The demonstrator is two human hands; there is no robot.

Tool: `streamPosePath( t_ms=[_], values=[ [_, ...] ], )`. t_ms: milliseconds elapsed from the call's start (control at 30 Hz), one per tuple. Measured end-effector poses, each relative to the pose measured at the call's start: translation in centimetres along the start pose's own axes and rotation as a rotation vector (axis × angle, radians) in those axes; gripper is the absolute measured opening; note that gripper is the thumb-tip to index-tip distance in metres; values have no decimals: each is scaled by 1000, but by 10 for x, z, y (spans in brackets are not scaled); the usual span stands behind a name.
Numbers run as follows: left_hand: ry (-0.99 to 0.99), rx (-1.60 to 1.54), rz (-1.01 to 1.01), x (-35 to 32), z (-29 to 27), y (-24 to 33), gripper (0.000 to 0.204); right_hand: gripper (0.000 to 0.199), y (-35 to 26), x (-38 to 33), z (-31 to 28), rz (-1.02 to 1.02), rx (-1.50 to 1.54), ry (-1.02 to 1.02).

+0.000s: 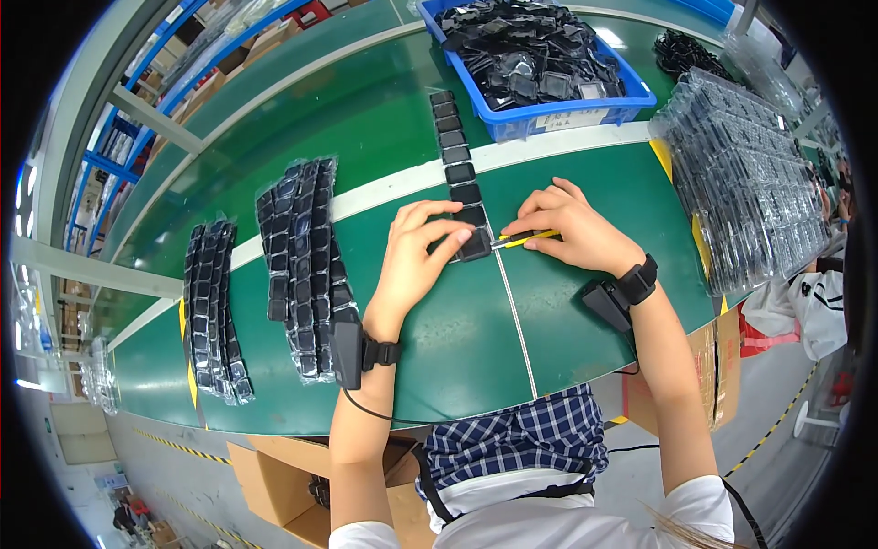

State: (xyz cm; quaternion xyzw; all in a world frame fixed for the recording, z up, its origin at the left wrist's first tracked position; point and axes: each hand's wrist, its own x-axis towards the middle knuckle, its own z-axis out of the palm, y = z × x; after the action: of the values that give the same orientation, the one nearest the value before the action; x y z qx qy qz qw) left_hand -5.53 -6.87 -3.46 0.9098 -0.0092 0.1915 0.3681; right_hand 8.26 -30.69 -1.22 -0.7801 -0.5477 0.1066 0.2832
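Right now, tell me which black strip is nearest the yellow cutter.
The single strip in the middle, at the left hand; the grouped strips at left lie farther off.

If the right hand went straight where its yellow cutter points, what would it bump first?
The cutter in the right hand would likely meet the near end of the black strip first; whether they already touch is unclear.

On the desk (457, 352), a pouch strip (458, 172) runs front to back across the rail (384, 189). The left hand (413, 245) is at its near end; the right hand (581, 231), with utility knife (521, 240), is just right of it. Two strip bundles (300, 261) lie to the left. Behind, rightward, a bin (512, 125) contains heaped pouches (526, 55). A stack of plastic packs (750, 188) occupies the right end.
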Motion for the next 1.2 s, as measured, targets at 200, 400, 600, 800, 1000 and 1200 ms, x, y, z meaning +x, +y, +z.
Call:
streamPosePath(
  t_ms=[200,400,600,800,1000,1200],
  values=[
    [25,-137,-28,6,1,-4,19,27,1,0,-2,23,13,-25],
    [0,13,-80,12,6,-1,15,25,4,2,1,21,24,1],
    [7,-12,-110,11,8,-2,14,25,7,6,7,1,-23,9],
    [36,-10,-76,13,7,-7,14,27,8,15,12,-69,-43,47],
    [0,75,-60,12,6,-2,14,25,10,4,-7,-19,-31,-40],
    [11,39,-61,9,4,-5,13,25,19,-6,-21,70,9,-37]
  ],
)
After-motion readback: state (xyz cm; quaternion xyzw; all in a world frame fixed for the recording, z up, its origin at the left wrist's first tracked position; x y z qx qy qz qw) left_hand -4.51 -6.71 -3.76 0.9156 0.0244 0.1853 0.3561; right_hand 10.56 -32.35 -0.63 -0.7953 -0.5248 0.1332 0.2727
